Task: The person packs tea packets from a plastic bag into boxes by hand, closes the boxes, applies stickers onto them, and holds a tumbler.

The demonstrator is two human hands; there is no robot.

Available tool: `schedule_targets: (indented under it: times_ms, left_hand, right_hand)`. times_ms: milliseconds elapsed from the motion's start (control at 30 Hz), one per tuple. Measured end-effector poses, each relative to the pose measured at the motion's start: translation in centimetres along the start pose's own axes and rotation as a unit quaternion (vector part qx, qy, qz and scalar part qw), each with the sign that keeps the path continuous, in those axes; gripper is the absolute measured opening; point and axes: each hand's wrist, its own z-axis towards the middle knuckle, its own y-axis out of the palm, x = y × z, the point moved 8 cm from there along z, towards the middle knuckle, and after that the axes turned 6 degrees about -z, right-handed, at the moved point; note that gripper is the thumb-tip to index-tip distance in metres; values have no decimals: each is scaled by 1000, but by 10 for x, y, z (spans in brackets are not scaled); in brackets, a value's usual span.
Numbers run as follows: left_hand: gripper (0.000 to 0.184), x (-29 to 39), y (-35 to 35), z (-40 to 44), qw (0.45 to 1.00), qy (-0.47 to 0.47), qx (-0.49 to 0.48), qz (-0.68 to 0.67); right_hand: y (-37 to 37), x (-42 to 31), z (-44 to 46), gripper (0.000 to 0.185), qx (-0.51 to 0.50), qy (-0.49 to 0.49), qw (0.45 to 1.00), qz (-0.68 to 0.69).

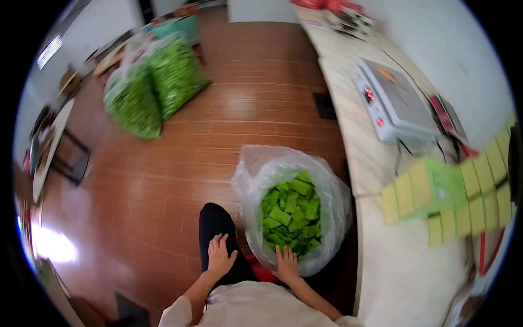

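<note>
A large clear plastic bag (336, 204) stands open on the floor between my legs and the table. Inside it lie several small bright green packets (290, 213), loosely heaped. My right hand (286, 265) is at the bag's near rim, fingers stretched toward the packets; no packet shows in its grasp. On my dark-trousered left thigh rests my left hand (220, 259), fingers apart and holding nothing. Something red shows under the bag's near left side, partly hidden.
A long pale table (381, 261) runs along the right. On it are a digital scale (400, 103) with red digits and rows of yellow-green boxes (468, 207). Two full bags of green packets (177, 76) stand on the wooden floor at far left. A small table (53, 147) is leftmost.
</note>
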Motion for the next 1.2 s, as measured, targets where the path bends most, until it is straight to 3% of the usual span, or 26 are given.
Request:
schedule_targets:
  times_ms: [33, 100, 167, 300, 433, 533, 600, 633, 667, 700, 733, 800, 933, 1000, 1067, 1100, 1167, 1200]
  left_hand:
    - [64, -11, -10, -12, 999, -37, 20, 5]
    - [65, -31, -25, -44, 994, -89, 66, 16]
    - [64, -44, -35, -76, 986, -129, 96, 50]
    - [60, -57, -44, -114, 978, -160, 123, 53]
    - [55, -67, -35, -106, 981, -162, 86, 59]
    - [55, -59, -23, -71, 994, -96, 21, 56]
    - [53, -45, -3, -47, 994, -45, -48, 89]
    - [51, -36, 8, -30, 988, 1, -78, 130]
    - [48, -20, 27, -17, 970, 83, -148, 174]
    - [47, -23, 76, -16, 917, 127, -325, 195]
    - [47, -31, 127, -31, 826, 170, -489, 222]
    - [49, -30, 189, -57, 771, 168, -599, 134]
    - [48, 13, 262, -109, 714, 346, -608, 1]
    - [51, 9, 299, -141, 623, 385, -679, 44]
    - [54, 9, 306, -157, 603, 427, -666, 101]
    - [56, -8, 315, -164, 597, 350, -714, 109]
    - [70, -74, 327, -183, 536, 286, -773, 182]
    - [82, -105, 329, -191, 485, 301, -786, 239]
  right_hand:
    - [31, 2, 6, 95, -10, -34, 999, -12]
    - [81, 28, 11, 102, -92, 49, 994, -16]
    - [105, 47, 17, 82, -178, 54, 983, 14]
    - [113, 70, 42, 31, -179, 106, 978, -6]
    - [121, 88, 63, 29, -136, 181, 974, 32]
    - [127, 88, 47, 32, -159, 210, 963, 55]
    - [125, 79, 41, 44, -142, 110, 984, 15]
    - [104, 78, 33, 44, -139, 146, 979, 19]
    - [57, 51, 31, 50, -68, 85, 994, 18]
    - [16, 26, 27, 55, 4, 26, 1000, 8]
    - [-4, 26, 20, 55, 12, 71, 997, 5]
    - [-42, 21, 3, 52, 72, 64, 988, 117]
    - [-78, 50, -59, 40, 114, 218, 963, 110]
    - [-85, 70, -99, 31, 165, 346, 916, 118]
    - [-90, 74, -133, 27, 179, 421, 884, 98]
    - [-90, 74, -149, 28, 169, 452, 868, 119]
    - [-86, 60, -174, 29, 167, 507, 833, 146]
    - [-86, 54, -181, 30, 163, 526, 822, 148]
